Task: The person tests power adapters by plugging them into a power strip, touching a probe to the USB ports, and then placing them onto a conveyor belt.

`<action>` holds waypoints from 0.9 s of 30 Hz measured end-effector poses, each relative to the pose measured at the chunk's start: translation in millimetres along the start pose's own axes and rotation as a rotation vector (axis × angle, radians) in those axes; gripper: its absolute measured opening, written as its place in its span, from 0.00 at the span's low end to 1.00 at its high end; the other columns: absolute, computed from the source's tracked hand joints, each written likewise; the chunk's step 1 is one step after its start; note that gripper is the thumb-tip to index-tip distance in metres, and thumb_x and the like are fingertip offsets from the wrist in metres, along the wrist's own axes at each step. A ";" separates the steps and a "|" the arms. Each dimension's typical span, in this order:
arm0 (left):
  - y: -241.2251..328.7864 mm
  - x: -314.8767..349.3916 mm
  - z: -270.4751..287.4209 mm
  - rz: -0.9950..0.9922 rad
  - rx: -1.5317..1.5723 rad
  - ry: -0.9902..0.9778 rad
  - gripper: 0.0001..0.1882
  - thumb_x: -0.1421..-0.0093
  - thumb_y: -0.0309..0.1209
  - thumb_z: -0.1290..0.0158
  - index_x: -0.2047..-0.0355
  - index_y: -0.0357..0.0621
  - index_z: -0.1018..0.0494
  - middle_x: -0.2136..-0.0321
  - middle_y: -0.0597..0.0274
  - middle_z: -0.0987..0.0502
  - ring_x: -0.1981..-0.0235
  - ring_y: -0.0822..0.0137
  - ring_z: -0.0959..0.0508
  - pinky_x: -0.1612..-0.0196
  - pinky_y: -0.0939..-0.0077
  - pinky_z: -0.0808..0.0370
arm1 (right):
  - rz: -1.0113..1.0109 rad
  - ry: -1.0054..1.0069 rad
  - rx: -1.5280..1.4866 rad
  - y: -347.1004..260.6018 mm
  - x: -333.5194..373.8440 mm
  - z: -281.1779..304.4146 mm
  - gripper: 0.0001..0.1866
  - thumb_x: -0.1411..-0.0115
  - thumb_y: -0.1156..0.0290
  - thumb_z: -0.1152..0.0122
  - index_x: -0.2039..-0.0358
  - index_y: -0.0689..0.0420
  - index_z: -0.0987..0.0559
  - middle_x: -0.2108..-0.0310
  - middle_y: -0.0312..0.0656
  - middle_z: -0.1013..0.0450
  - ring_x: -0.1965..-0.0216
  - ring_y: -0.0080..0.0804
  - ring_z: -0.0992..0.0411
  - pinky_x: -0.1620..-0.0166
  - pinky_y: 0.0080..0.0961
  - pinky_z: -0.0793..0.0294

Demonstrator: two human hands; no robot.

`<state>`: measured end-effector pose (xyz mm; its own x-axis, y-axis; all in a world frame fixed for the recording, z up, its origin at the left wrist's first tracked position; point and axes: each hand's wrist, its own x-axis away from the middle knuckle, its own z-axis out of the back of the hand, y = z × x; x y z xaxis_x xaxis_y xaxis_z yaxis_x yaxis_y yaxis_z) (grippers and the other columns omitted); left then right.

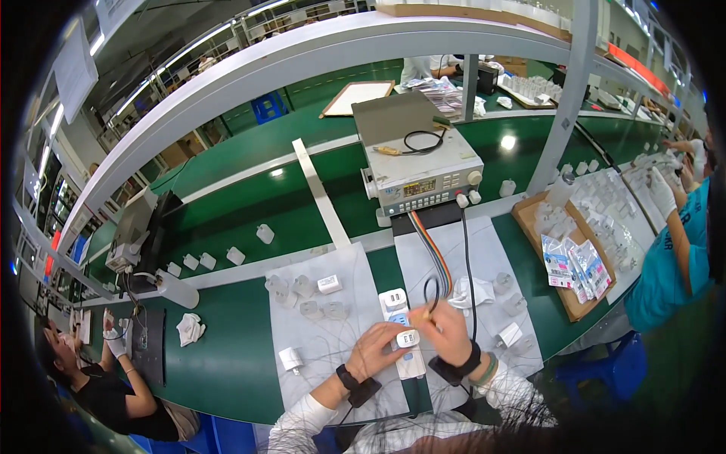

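My left hand (376, 349) is closed around a small white USB charger (408, 338), its ports facing up, above a long white strip (411, 368). Close beside it, my right hand (448, 333) pinches the brass-coloured end of a black cable (432, 291), slightly smeared by motion. Whether that end touches the charger, I cannot tell. Another white charger (394, 300) sits at the strip's far end. More chargers lie on the white sheets: one at the left (290, 360), one farther back (330, 284) and one at the right (509, 334).
A grey bench test instrument (431, 185) stands behind the strip, with a ribbon of coloured wires (432, 253) running toward me. A crumpled white cloth (470, 293) lies right. A cardboard tray (563, 299) holds packets and clear caps. Co-workers sit at both sides; a shelf post (563, 113) rises behind.
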<state>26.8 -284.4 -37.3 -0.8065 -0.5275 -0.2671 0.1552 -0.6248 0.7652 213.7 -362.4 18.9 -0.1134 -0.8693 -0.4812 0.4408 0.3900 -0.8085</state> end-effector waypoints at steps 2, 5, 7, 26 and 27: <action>-0.4 -2.3 -1.4 0.009 -0.008 -0.016 0.22 0.49 0.32 0.38 0.52 0.45 0.26 0.57 0.60 0.24 0.53 0.57 0.27 0.48 0.67 0.30 | -0.015 0.096 -0.005 8.6 -21.4 0.0 0.07 0.40 0.73 0.43 0.63 0.62 0.21 0.70 0.42 0.29 0.73 0.35 0.30 0.68 0.23 0.31; 3.8 -0.4 -2.4 0.035 0.024 -0.018 0.21 0.48 0.33 0.38 0.53 0.47 0.25 0.57 0.59 0.24 0.52 0.56 0.27 0.48 0.67 0.30 | -0.179 0.067 -0.115 27.8 -34.1 -12.4 0.07 0.40 0.73 0.43 0.63 0.61 0.22 0.70 0.43 0.29 0.73 0.34 0.31 0.68 0.22 0.31; 1.2 -2.2 -1.9 0.011 0.006 -0.020 0.22 0.48 0.33 0.38 0.52 0.46 0.26 0.56 0.59 0.24 0.52 0.56 0.27 0.48 0.66 0.30 | -0.192 0.055 -0.096 33.3 -33.8 -14.7 0.07 0.40 0.73 0.43 0.63 0.61 0.21 0.70 0.42 0.29 0.73 0.34 0.30 0.68 0.22 0.30; -100.3 -214.2 127.5 0.217 -0.731 -0.061 0.20 0.52 0.35 0.41 0.57 0.50 0.25 0.63 0.55 0.22 0.59 0.54 0.23 0.57 0.62 0.25 | -0.131 0.014 0.056 50.3 -28.1 -22.4 0.10 0.41 0.67 0.39 0.59 0.54 0.21 0.69 0.38 0.30 0.73 0.34 0.27 0.69 0.25 0.28; -106.8 -221.0 125.0 0.213 -0.732 -0.070 0.20 0.52 0.35 0.41 0.57 0.50 0.25 0.63 0.55 0.22 0.59 0.54 0.23 0.57 0.62 0.25 | -0.125 0.010 0.062 50.8 -27.4 -23.4 0.10 0.41 0.67 0.39 0.59 0.54 0.21 0.69 0.38 0.30 0.73 0.33 0.27 0.69 0.25 0.28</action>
<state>117.1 -29.1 13.2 -0.7474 -0.6566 -0.1014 0.6299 -0.7489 0.2060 218.4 -311.7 -16.9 -0.1800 -0.9068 -0.3812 0.4766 0.2586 -0.8402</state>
